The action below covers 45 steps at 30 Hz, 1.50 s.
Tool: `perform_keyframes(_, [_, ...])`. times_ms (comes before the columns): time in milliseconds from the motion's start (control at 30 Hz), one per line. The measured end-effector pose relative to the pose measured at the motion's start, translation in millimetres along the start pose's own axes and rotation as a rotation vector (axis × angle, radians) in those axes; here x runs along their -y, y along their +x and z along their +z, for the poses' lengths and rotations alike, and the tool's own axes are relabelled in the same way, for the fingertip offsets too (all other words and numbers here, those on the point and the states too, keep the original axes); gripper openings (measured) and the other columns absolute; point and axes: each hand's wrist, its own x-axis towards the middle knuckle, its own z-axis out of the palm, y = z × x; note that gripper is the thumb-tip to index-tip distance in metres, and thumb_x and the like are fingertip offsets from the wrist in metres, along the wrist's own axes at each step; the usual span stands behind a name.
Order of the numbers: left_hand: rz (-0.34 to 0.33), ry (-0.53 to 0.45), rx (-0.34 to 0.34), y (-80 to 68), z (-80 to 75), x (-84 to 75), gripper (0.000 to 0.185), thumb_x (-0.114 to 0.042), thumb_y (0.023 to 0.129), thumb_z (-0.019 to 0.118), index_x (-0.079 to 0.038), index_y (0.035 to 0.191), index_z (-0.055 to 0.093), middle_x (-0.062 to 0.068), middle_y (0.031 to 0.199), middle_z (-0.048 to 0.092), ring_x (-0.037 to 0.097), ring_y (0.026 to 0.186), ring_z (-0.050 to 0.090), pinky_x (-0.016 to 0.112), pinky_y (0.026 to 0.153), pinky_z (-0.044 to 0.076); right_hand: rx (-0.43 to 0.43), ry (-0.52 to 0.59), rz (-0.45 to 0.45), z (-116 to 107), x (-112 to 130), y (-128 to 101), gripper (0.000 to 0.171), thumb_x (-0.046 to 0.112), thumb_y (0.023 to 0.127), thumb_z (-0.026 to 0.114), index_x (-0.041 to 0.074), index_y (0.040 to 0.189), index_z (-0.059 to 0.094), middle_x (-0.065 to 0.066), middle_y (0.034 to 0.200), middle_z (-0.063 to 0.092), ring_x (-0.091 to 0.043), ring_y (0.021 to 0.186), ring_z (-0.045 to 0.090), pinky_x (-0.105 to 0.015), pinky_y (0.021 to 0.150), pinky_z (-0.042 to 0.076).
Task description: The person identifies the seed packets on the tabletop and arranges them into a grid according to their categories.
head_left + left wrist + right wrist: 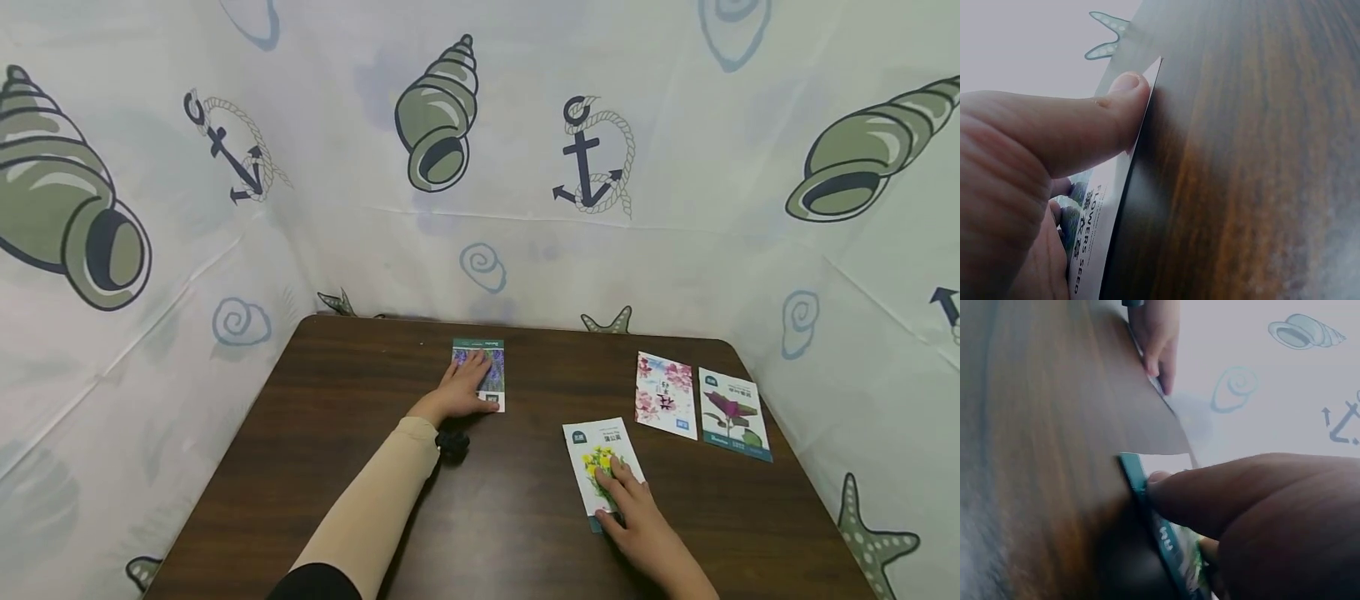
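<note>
Near the far edge, my left hand [455, 394] rests on a seed packet with purple flowers [496, 371], fingers stretched over its face. In the left wrist view the thumb [1113, 119] presses by the packet's white end, which reads "FLOWERS SEED". My right hand [645, 521] lies over a white seed packet with yellow flowers [588, 454] at the front right, fingertips on the picture. The right wrist view has the thumb [1191, 497] on that packet's teal end strip [1132, 469]. The hand covers its lower right part.
A packet with pink blossoms [666, 392] and one with a dark purple flower [733, 412] lie side by side at the right of the brown table [315, 467]. Curtains [517, 267] printed with shells and anchors surround its back and sides.
</note>
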Motion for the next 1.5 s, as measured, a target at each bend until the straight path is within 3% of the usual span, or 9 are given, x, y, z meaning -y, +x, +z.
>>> perform_keyframes(133, [0.000, 0.023, -0.010, 1.3, -1.5, 2.6, 0.112, -0.060, 0.098, 0.074, -0.018, 0.177, 0.008, 0.002, 0.186, -0.007, 0.022, 0.172, -0.012, 0.055, 0.138, -0.013, 0.010, 0.024, 0.004, 3, 2, 8, 0.068, 0.023, 0.103, 0.077, 0.015, 0.165, 0.051, -0.021, 0.180, 0.027, -0.052, 0.166, 0.022, -0.076, 0.127, 0.026])
perform_keyframes(233, [0.001, 0.020, -0.014, 1.4, -3.3, 5.1, 0.112, -0.060, 0.098, 0.075, -0.018, 0.177, 0.009, 0.002, 0.186, -0.007, 0.023, 0.172, -0.011, 0.056, 0.138, -0.012, -0.001, 0.016, -0.004, 6, 3, 15, 0.068, 0.023, 0.103, 0.077, 0.014, 0.166, 0.050, -0.020, 0.180, 0.026, -0.051, 0.166, 0.022, -0.075, 0.127, 0.029])
perform_keyframes(467, [0.004, 0.004, -0.022, 0.5, -5.8, 10.1, 0.112, -0.060, 0.096, 0.077, -0.017, 0.177, 0.012, 0.004, 0.186, -0.004, 0.025, 0.173, -0.009, 0.057, 0.138, -0.010, -0.001, 0.038, -0.001, 9, 11, 27, 0.068, 0.019, 0.103, 0.076, 0.010, 0.165, 0.049, -0.024, 0.180, 0.024, -0.050, 0.166, 0.021, -0.076, 0.130, 0.021])
perform_keyframes(767, [-0.017, 0.027, -0.014, -2.0, -2.9, 17.7, 0.112, -0.061, 0.097, 0.076, -0.017, 0.177, 0.011, 0.003, 0.186, -0.006, 0.024, 0.173, -0.010, 0.056, 0.138, -0.010, 0.019, 0.051, 0.007, 11, 19, 32, 0.068, 0.022, 0.104, 0.075, 0.010, 0.166, 0.048, -0.027, 0.179, 0.024, -0.054, 0.165, 0.019, -0.074, 0.129, 0.024])
perform_keyframes(1133, [-0.004, 0.011, -0.013, -5.8, -4.1, 9.4, 0.110, -0.057, 0.098, 0.076, -0.016, 0.177, 0.013, 0.004, 0.186, -0.004, 0.025, 0.173, -0.008, 0.056, 0.138, -0.010, -0.054, 0.106, -0.073, 11, 19, 45, 0.068, 0.025, 0.101, 0.078, 0.006, 0.162, 0.053, -0.038, 0.171, 0.031, -0.067, 0.157, 0.025, -0.084, 0.121, 0.024])
perform_keyframes(1500, [0.008, 0.002, -0.004, -4.1, 0.9, 2.2, 0.111, -0.058, 0.098, 0.076, -0.018, 0.177, 0.009, 0.004, 0.186, -0.006, 0.025, 0.173, -0.011, 0.055, 0.138, -0.012, -0.046, 0.046, -0.108, 20, -5, 71, 0.071, 0.029, 0.104, 0.075, 0.008, 0.166, 0.047, -0.035, 0.175, 0.026, -0.063, 0.160, 0.021, -0.082, 0.123, 0.023])
